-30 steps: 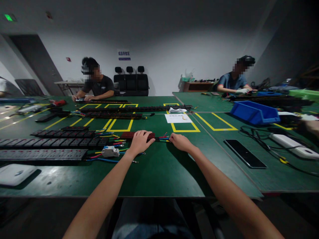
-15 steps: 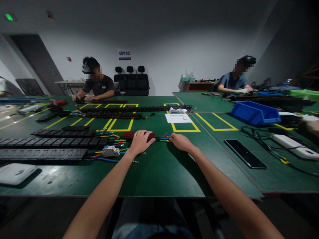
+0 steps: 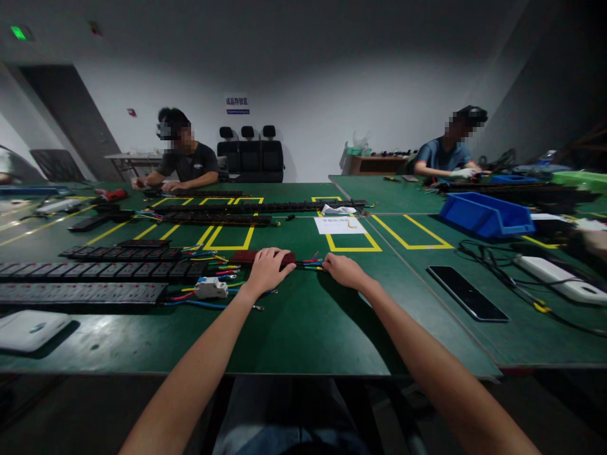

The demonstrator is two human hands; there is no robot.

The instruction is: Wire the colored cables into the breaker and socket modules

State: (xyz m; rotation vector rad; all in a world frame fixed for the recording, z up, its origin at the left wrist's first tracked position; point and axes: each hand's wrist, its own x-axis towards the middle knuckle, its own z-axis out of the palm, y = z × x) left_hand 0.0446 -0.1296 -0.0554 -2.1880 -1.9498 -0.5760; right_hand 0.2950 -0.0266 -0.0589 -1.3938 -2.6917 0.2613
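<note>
The dark red strip (image 3: 243,258) lies flat on the green surface (image 3: 303,344), directly under the left hand (image 3: 269,270), running crosswise. Its left part shows bare beyond that hand; the other end comes out just past the thumb. The left hand rests palm down with its fingers laid across the top; whether it grips the strip or only presses on it, I cannot tell.

From the strip's right end, a bundle of wires (image 3: 309,266), with blue, green and dark ones among them, crosses the short gap to the right hand (image 3: 345,270). That hand is curled, its thumb and forefinger pinched on the wires at their far end; the tips are hidden there. A few short red ends stick up beside the bundle, just left of the right hand's fingers.

Left of the strip, near the left forearm, sits a white switch block (image 3: 211,289) among colored leads, with black socket strips (image 3: 102,272) beyond it. A white paper sheet (image 3: 336,225) lies past the right hand, and a phone (image 3: 467,292) lies well to its right.
</note>
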